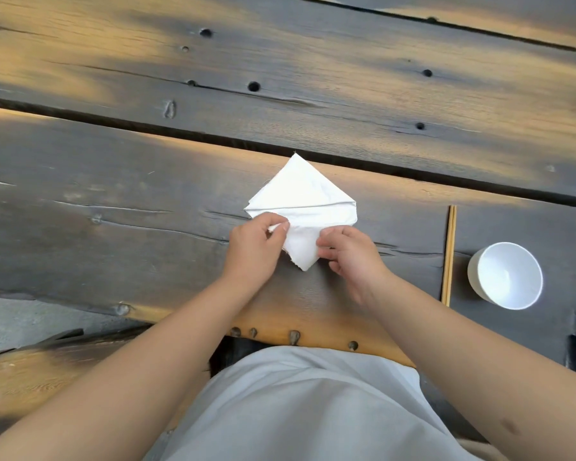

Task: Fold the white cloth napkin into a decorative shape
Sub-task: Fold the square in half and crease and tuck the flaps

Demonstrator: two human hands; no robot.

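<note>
The white cloth napkin lies on the dark wooden table, folded into a diamond with one point away from me and one toward me. A horizontal crease runs across its middle. My left hand pinches the left edge of the lower half between thumb and fingers. On the right edge of that lower half, my right hand grips the cloth with its fingertips. Both hands cover part of the lower flap.
A pair of wooden chopsticks lies lengthwise to the right of my hands. A white bowl stands further right near the table's front edge. Gaps run between the table's planks. My light shirt fills the bottom of the view.
</note>
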